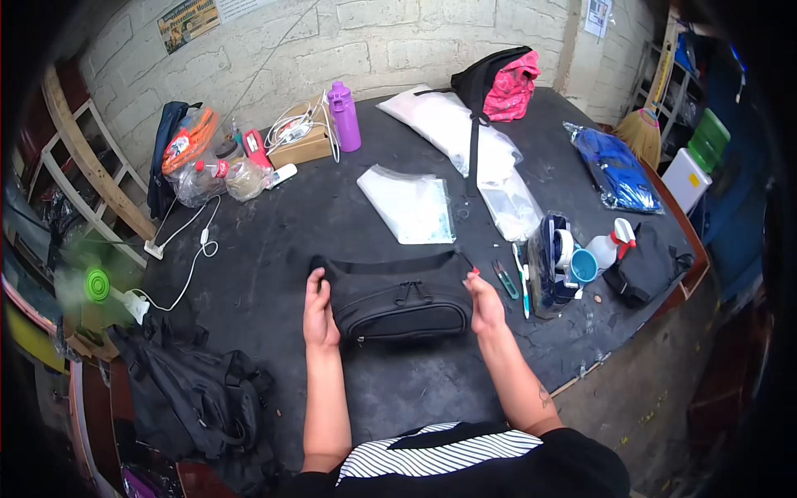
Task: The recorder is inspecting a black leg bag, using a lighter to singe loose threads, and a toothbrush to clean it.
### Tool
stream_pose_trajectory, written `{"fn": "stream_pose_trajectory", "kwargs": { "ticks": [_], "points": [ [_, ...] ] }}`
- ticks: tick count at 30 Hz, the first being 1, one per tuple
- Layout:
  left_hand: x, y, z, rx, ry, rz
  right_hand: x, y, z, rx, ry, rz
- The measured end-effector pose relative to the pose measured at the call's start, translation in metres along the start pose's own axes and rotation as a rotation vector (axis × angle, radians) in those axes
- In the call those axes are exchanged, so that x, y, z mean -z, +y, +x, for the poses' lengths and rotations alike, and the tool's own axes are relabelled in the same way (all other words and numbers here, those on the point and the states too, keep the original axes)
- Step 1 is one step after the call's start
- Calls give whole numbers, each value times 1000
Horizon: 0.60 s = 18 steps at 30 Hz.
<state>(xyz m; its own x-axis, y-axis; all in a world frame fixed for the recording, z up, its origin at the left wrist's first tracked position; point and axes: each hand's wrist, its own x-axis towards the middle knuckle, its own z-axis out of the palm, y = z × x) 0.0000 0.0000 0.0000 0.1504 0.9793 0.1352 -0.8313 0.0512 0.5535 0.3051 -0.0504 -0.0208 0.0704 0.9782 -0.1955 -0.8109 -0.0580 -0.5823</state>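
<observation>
A black waist bag point(407, 319) with a curved front zip pocket and a dark strap along its top is between my hands, near the middle of the table. My left hand point(320, 314) presses against the bag's left end, fingers pointing up and partly behind it. At the right end, my right hand point(486, 305) grips the bag's side with the thumb and fingers. A small red spot shows by the right fingertips; I cannot make out what it is. Just right of that hand lie green-handled thread snips point(506, 280) and a white-and-teal toothbrush point(523, 282).
Clear plastic bags point(415, 207) lie beyond the waist bag. To the right stand a tape dispenser point(548, 266), a blue cup point(584, 266) and a spray bottle point(610, 245). A purple bottle point(344, 120) and cardboard box point(299, 148) are at the back. Black bags point(195, 390) lie left.
</observation>
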Motion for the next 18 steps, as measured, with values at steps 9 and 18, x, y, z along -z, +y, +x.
{"fn": "stream_pose_trajectory", "kwargs": {
  "ticks": [9, 18],
  "points": [
    [-62, 8, 8, 361, -137, 136, -98, -43, -33, -101, -244, 23],
    [-61, -59, 27, 106, -190, 408, -75, -16, 38, 388, -331, -451]
  ]
}}
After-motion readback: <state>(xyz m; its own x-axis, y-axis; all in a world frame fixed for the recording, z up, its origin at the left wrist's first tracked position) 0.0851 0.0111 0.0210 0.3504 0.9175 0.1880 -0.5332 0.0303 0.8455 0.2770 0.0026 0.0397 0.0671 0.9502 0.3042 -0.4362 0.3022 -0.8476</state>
